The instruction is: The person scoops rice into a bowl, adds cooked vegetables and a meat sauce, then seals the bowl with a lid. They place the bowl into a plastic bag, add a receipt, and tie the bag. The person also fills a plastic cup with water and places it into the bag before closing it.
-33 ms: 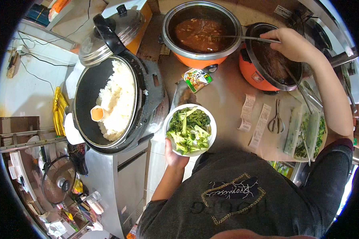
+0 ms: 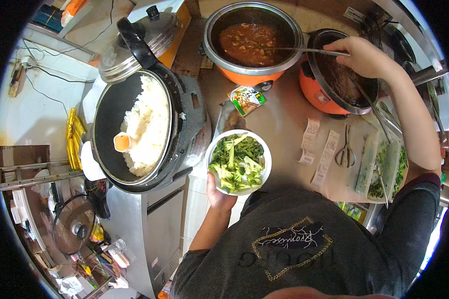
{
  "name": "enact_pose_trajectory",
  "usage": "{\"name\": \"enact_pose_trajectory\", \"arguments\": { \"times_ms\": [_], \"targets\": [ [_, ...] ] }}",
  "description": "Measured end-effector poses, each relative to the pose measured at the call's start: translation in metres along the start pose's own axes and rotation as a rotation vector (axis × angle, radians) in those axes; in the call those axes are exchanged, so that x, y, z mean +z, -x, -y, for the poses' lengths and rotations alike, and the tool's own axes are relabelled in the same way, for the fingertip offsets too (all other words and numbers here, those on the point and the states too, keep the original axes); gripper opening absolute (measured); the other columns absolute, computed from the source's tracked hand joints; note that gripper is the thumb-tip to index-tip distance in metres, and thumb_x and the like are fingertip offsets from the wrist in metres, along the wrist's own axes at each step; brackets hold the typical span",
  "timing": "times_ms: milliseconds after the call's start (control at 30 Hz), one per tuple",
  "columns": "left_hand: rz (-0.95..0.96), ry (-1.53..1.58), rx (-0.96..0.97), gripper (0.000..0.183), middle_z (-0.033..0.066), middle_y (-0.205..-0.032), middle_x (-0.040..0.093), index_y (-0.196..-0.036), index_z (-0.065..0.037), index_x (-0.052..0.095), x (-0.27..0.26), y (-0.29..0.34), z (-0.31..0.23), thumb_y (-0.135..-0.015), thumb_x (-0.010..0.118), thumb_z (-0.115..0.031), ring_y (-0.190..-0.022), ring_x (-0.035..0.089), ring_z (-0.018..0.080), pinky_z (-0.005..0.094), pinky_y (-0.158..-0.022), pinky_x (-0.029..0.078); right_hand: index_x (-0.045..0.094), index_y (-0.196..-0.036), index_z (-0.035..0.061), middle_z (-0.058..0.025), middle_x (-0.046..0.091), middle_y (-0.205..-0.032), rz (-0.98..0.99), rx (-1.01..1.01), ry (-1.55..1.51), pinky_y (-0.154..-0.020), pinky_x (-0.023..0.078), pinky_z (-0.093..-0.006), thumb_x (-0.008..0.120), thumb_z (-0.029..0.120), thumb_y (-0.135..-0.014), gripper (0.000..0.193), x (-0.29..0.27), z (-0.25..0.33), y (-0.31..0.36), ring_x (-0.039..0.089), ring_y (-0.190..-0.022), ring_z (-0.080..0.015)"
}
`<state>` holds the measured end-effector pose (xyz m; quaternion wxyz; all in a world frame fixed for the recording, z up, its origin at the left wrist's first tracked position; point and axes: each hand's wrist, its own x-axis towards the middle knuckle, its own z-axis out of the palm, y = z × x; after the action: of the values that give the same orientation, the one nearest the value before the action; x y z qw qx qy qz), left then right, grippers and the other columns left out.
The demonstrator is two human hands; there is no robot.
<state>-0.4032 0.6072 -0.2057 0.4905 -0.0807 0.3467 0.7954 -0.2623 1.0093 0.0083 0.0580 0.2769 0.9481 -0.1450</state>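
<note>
My left hand [image 2: 220, 192] grips the side of a white bowl [image 2: 268, 174], its thumb at the rim. Broccoli florets [image 2: 237, 178] and chopped leafy greens [image 2: 247, 148] lie in the bowl. Out at the upper right, my right hand [image 2: 356, 56] is closed round the handle of a ladle [image 2: 312, 50]. The ladle's lower end is sunk in reddish-brown stew [image 2: 248, 42] inside an orange pot with a metal rim [image 2: 210, 50], so its bowl is hidden. Beneath my right hand stands a second orange pot [image 2: 317, 92] of dark food, with a long utensil handle leaning out.
To the left, a large open cooker [image 2: 102, 119] holds white rice [image 2: 147, 129] and a scoop [image 2: 121, 142]. A seasoning packet [image 2: 246, 99], paper slips [image 2: 326, 157], tongs [image 2: 345, 149] and a tub of chopped greens [image 2: 366, 169] lie on the counter.
My right hand and the ladle have shifted very slightly, and more chunks show at the stew's surface. The bowl in my left hand stays almost still.
</note>
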Motion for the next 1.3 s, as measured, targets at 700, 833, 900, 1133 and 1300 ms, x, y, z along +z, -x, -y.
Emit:
{"name": "enact_pose_trajectory", "arguments": {
  "times_ms": [700, 833, 900, 1133, 1300],
  "targets": [
    [0.017, -0.034, -0.034, 0.07, 0.0121, -0.138, 0.044, -0.141, -0.01, 0.034, 0.011, -0.005, 0.005, -0.09, 0.043, -0.058, -0.124, 0.044, 0.0327, 0.0505, -0.105, 0.034, 0.059, -0.119, 0.0013, -0.0211, 0.063, -0.109, -0.11, 0.042, -0.181, -0.089, 0.047, -0.0356, 0.057, 0.003, -0.082, 0.037, 0.023, 0.053, 0.091, 0.062, -0.103, -0.0328],
    [-0.041, -0.002, -0.058, 0.072, 0.0119, -0.139, 0.044, -0.14, -0.007, 0.034, 0.011, -0.002, 0.004, -0.089, 0.047, -0.057, -0.126, 0.043, 0.031, 0.0475, -0.106, 0.033, 0.059, -0.119, 0.0012, -0.0217, 0.063, -0.109, -0.139, 0.043, -0.161, -0.088, 0.047, -0.036, 0.057, 0.004, -0.082, 0.036, 0.026, 0.054, 0.092, 0.061, -0.103, -0.0339],
    [0.008, -0.034, -0.037, 0.074, 0.0119, -0.138, 0.044, -0.14, -0.007, 0.034, 0.012, 0.0, 0.004, -0.088, 0.048, -0.058, -0.126, 0.043, 0.031, 0.0474, -0.106, 0.033, 0.058, -0.119, 0.0001, -0.0204, 0.064, -0.108, -0.159, 0.042, -0.205, -0.087, 0.047, -0.0355, 0.056, 0.004, -0.083, 0.036, 0.032, 0.05, 0.091, 0.062, -0.102, -0.0321],
    [-0.025, -0.028, -0.021, 0.078, 0.0119, -0.139, 0.044, -0.141, -0.007, 0.033, 0.016, 0.005, 0.001, -0.086, 0.05, -0.06, -0.126, 0.043, 0.0311, 0.0474, -0.106, 0.033, 0.056, -0.122, -0.0037, -0.0069, 0.064, -0.086, -0.052, 0.193, -0.791, -0.065, 0.046, -0.0232, 0.053, 0.008, -0.088, 0.036, 0.054, 0.018, 0.07, 0.056, -0.07, -0.0113],
    [0.016, -0.053, -0.009, 0.077, 0.0116, -0.14, 0.043, -0.141, -0.007, 0.032, 0.024, 0.006, -0.002, -0.087, 0.048, -0.059, -0.126, 0.042, 0.0309, 0.0474, -0.106, 0.033, 0.048, -0.131, -0.0012, 0.0024, 0.057, -0.074, 0.124, 0.434, -1.218, -0.04, 0.027, -0.0162, 0.049, 0.009, -0.089, 0.044, 0.05, 0.004, 0.068, 0.036, -0.047, -0.0004]
  ]
}}
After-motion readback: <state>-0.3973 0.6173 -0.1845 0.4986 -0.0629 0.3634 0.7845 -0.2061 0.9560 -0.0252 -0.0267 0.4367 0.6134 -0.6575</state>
